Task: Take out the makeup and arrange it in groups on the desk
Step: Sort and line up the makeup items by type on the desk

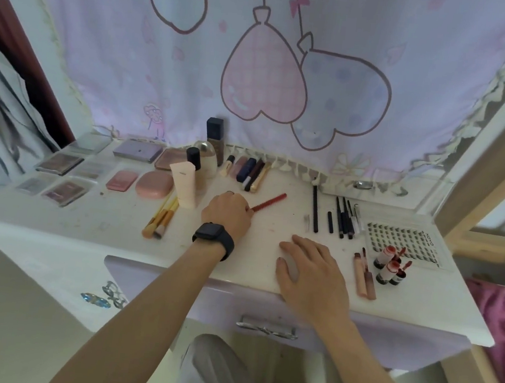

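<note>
At the middle of the white worktop [85, 223], the left hand [227, 212], a black watch [213, 238] on its wrist, is curled round the near end of a red pencil [270, 202], whose far end points away to the right. Right of the pencil and nearer the person, the right hand [310, 269] lies flat on the worktop, fingers spread, holding nothing, apart from the pencil.

Just left of the pencil a cream tube [184, 185] stands upright, with gold-handled brushes [161, 216] lying beside it. Beyond the pencil, lip tubes [250, 172] lie in a row by the curtain [289, 70] hem, and bottles [212, 146] stand to their left. Far left of the pencil lie pink compacts [140, 182] and palettes [60, 171]. Right of the pencil lie slim dark liners [342, 216], then a lash tray [405, 241]. Nearer than the tray stand small red-topped bottles [388, 265], with two pinkish gloss tubes [365, 278] lying just beside the right hand.
</note>
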`<state>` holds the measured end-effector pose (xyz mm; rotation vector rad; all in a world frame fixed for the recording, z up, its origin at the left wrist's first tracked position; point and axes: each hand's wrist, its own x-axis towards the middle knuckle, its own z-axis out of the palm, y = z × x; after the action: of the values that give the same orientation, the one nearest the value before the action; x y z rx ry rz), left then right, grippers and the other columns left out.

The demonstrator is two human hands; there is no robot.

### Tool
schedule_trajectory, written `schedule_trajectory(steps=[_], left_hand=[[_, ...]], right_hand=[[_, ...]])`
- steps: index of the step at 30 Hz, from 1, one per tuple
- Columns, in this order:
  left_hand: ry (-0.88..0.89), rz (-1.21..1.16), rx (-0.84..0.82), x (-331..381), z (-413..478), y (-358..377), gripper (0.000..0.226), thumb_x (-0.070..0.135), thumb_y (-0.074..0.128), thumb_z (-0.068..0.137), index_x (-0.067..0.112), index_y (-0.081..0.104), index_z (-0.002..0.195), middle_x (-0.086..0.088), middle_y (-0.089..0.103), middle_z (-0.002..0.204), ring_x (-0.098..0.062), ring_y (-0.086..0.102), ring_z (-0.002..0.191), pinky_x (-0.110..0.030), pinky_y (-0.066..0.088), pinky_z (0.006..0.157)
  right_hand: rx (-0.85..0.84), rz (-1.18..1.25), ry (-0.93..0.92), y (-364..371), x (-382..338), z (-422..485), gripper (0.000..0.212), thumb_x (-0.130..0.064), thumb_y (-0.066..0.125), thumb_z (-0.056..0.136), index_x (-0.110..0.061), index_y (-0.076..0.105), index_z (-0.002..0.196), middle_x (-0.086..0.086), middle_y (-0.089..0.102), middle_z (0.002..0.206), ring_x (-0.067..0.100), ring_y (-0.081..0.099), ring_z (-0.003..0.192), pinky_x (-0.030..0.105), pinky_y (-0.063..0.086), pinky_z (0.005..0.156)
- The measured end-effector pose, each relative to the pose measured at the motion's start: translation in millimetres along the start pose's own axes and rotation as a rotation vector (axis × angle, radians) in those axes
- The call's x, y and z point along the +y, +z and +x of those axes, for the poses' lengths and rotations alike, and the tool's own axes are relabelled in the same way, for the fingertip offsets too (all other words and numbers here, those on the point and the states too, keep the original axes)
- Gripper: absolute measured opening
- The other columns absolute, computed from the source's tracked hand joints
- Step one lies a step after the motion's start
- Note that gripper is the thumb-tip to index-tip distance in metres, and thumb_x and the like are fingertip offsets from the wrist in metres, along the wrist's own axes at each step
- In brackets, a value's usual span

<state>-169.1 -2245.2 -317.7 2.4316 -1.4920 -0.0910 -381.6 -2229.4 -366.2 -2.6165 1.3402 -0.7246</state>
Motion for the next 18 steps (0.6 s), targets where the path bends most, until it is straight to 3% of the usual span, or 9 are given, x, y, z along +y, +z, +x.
schedule_trajectory(steps=[3, 6, 10, 14, 16, 18], left_hand=[[-0.023, -0.065, 0.031, -3.9, -9.8, 0.3, 0.027, 0.039, 0.05, 0.101, 0.027, 0.073, 0.109, 0.0, 0.064, 0.107, -0.021, 0.06, 0.091, -0.032, 0.047, 0.067], [-0.052, -0.328, 0.039, -11.6, -29.3, 4.2, 0.024, 0.04, 0.052, 0.101, 0.03, 0.071, 0.111, 0.007, 0.062, 0.107, -0.012, 0.054, 0.09, -0.027, 0.041, 0.071], [0.032, -0.721, 0.119, -8.9, -66.5, -1.4, 0.009, 0.03, 0.061, 0.098, 0.037, 0.066, 0.099, 0.026, 0.064, 0.091, 0.003, 0.059, 0.089, -0.005, 0.037, 0.072], [0.144, -0.796, 0.192, -5.8, -97.4, -15.9, 0.018, 0.026, 0.067, 0.094, 0.044, 0.066, 0.093, 0.035, 0.066, 0.092, 0.006, 0.058, 0.089, -0.004, 0.039, 0.074], [0.22, -0.736, 0.2, -6.2, -110.8, -20.8, 0.018, 0.028, 0.068, 0.094, 0.046, 0.067, 0.094, 0.032, 0.065, 0.093, 0.002, 0.056, 0.091, -0.006, 0.038, 0.073], [0.29, -0.653, 0.21, -5.1, -122.0, -25.0, 0.016, 0.029, 0.069, 0.092, 0.044, 0.069, 0.098, 0.025, 0.066, 0.09, -0.002, 0.055, 0.093, -0.007, 0.036, 0.072]], right_hand=[[0.022, -0.002, -0.016, 0.9, 1.2, -0.8, 0.046, -0.046, 0.041, 0.095, -0.025, 0.067, 0.127, -0.003, 0.062, 0.138, 0.019, 0.052, 0.128, 0.039, 0.047, 0.106], [-0.013, -0.003, -0.02, -0.1, 2.5, -0.9, 0.049, -0.049, 0.036, 0.096, -0.026, 0.064, 0.129, -0.004, 0.059, 0.141, 0.018, 0.05, 0.131, 0.038, 0.045, 0.108], [-0.042, 0.06, 0.027, -5.7, 1.7, 2.5, 0.053, -0.055, 0.035, 0.097, -0.027, 0.057, 0.137, -0.011, 0.055, 0.142, 0.01, 0.043, 0.133, 0.03, 0.038, 0.111], [0.054, 0.507, 0.21, -26.5, -5.2, -1.6, 0.039, -0.059, 0.052, 0.097, -0.037, 0.057, 0.128, -0.023, 0.057, 0.123, -0.007, 0.051, 0.114, 0.017, 0.039, 0.095], [0.152, 0.866, 0.303, -44.1, -10.2, -5.6, 0.031, -0.058, 0.055, 0.093, -0.034, 0.061, 0.113, -0.011, 0.072, 0.103, -0.003, 0.064, 0.086, 0.014, 0.05, 0.071], [0.168, 1.134, 0.373, -63.1, -11.0, -10.8, 0.035, -0.056, 0.058, 0.09, -0.024, 0.07, 0.098, 0.002, 0.074, 0.081, 0.008, 0.059, 0.054, 0.017, 0.044, 0.047]])
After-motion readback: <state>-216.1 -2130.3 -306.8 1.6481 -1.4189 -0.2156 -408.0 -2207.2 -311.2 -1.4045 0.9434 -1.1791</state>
